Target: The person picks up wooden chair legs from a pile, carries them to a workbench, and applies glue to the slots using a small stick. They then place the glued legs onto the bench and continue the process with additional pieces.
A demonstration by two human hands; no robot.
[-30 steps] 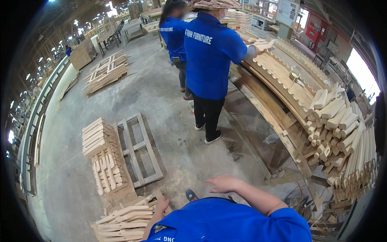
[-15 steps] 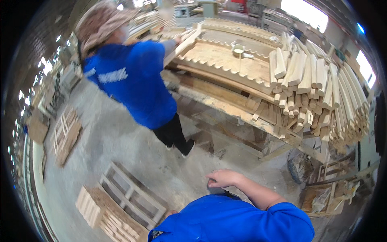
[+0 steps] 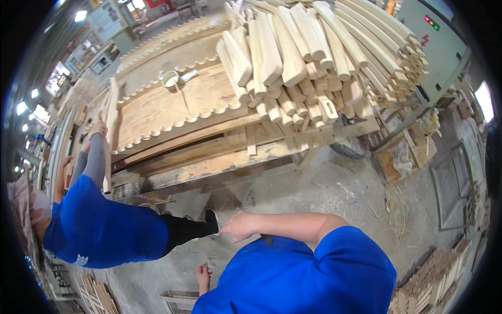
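My right hand (image 3: 241, 226) is held in front of my body, its fingers loosely bent and apart with nothing in them. Lower down, my left hand (image 3: 204, 276) hangs at my side; its fingers are slightly curled and I see nothing held. Neither hand touches the workbench (image 3: 209, 167). A pile of shaped pale wooden pieces (image 3: 285, 57) lies on that bench ahead of me. Left of it stands a wooden frame with scalloped strips (image 3: 172, 123), and inside this is a small container of pale liquid (image 3: 170, 79) with a stick.
On the left, a co-worker in a blue shirt (image 3: 112, 225) grips a wooden piece (image 3: 108, 136) at the frame's end. A grey control cabinet (image 3: 431, 42) stands behind the pile. Wooden pallets (image 3: 97, 293) and stacked wood (image 3: 431, 277) lie on the floor.
My view has swung to the right and nearer the pile. The co-worker now appears farther left and lower. My left hand has come into clearer sight; my right stays before my body.
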